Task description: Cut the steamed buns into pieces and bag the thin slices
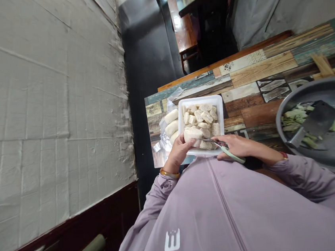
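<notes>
My left hand (177, 153) is closed around a thick, pale roll (192, 133) of food, holding it over the near left part of a white tray (221, 114). In my right hand (238, 145) is a pair of scissors (231, 154) with light green handles; the blades reach the roll's right end. How far the blades have gone into it I cannot tell. Several cut pale chunks (198, 115) lie in the tray. Just left of the tray, more whole pale rolls (171, 122) lie in a clear plastic bag (163, 136).
A large metal basin (281, 101) at the right holds chopped greens (295, 116) and a broad-bladed cleaver (319, 119). Behind it lie thin wooden sticks (322, 64). The patterned table (262, 113) ends left of the bag. A wooden bench (184, 32) stands beyond.
</notes>
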Demonstrator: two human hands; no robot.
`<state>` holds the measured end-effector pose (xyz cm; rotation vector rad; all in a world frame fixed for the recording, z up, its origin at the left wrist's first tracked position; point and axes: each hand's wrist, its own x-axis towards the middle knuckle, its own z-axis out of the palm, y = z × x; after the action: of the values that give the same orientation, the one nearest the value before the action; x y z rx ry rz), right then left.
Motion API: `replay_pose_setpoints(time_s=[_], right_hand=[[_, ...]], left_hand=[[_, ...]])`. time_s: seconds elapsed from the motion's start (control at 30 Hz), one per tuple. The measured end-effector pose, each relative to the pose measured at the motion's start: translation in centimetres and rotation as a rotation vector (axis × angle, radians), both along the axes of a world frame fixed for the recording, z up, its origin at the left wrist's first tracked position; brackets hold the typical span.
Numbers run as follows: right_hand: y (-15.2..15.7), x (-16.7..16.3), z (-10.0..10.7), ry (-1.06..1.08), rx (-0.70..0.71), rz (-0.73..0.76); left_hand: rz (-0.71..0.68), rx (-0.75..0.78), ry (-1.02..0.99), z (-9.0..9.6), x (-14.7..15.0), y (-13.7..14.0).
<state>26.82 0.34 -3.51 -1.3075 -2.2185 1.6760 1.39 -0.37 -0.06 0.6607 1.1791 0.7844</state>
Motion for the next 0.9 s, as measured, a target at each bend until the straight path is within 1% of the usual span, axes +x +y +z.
replay_pose_setpoints(time_s=[0.3, 0.57, 0.8, 0.9], right_hand=[[0.5, -0.6, 0.2, 0.026, -0.022, 0.009], [0.6, -0.7, 1.5, 0.026, -0.064, 0.048], [0.8, 0.0, 1.7, 0.036, 0.012, 0.108], [0.6, 0.0, 1.3, 0.047, 0.044, 0.071]], left_hand=[[-0.092, 0.019, 0.079, 0.1, -0.2, -0.5], [-0.139, 0.007, 0.110, 0.3, -0.5, -0.8], [-0.138, -0.011, 0.102, 0.3, -0.8, -0.8], [-0.109, -0.014, 0.074, 0.1, -0.9, -0.8]])
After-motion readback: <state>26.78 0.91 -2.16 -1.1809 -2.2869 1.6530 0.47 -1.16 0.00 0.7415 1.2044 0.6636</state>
